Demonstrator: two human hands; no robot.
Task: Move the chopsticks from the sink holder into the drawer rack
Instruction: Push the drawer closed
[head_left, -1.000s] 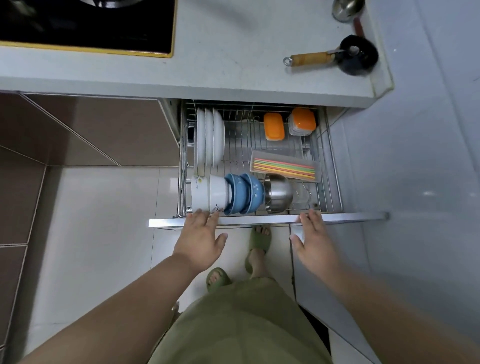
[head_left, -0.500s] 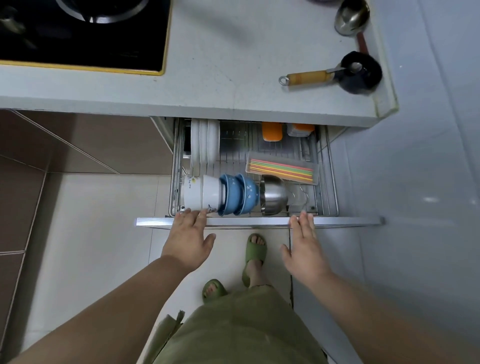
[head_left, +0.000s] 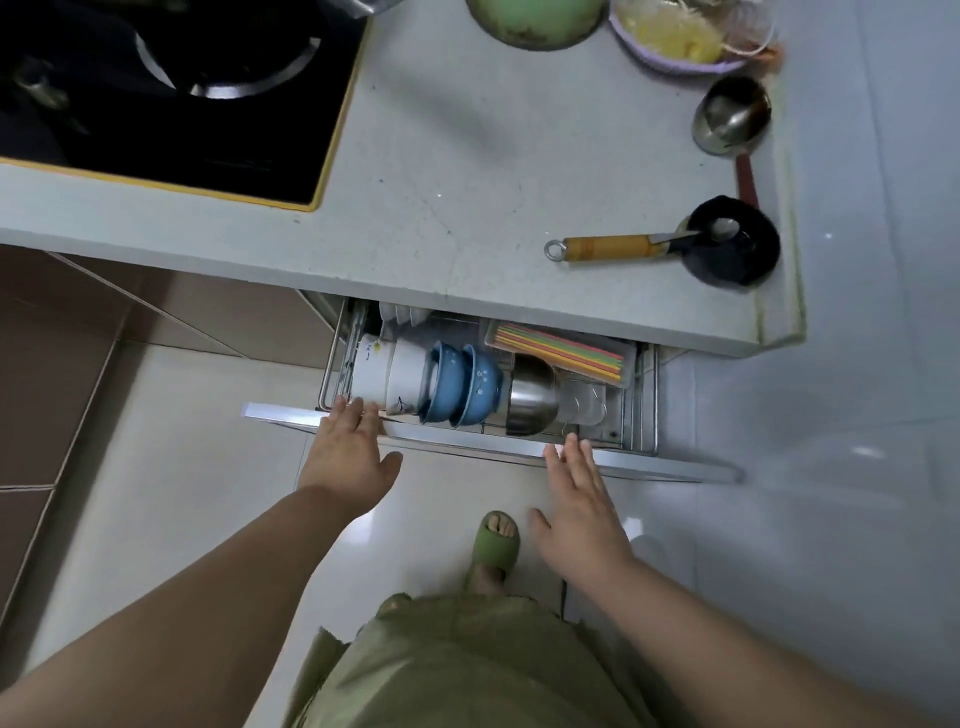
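since a second ago the wire drawer rack (head_left: 647, 395) slid mostly shut, coloured chopsticks (head_left: 561, 349) already in its clear tray, left hand (head_left: 347, 451) and right hand (head_left: 581, 501) flat-fingered, empty, pushing the front; closing remains.

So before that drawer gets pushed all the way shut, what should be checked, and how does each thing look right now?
1. Chopsticks lying flat in their tray: ok.
2. Bowls sitting below the countertop edge: cannot tell.
3. Left hand fingers clear of the rack: not ok, fingertips reach over the drawer front.
4. Right hand flat against the front: ok.
5. Foot clear of the drawer's path: ok.
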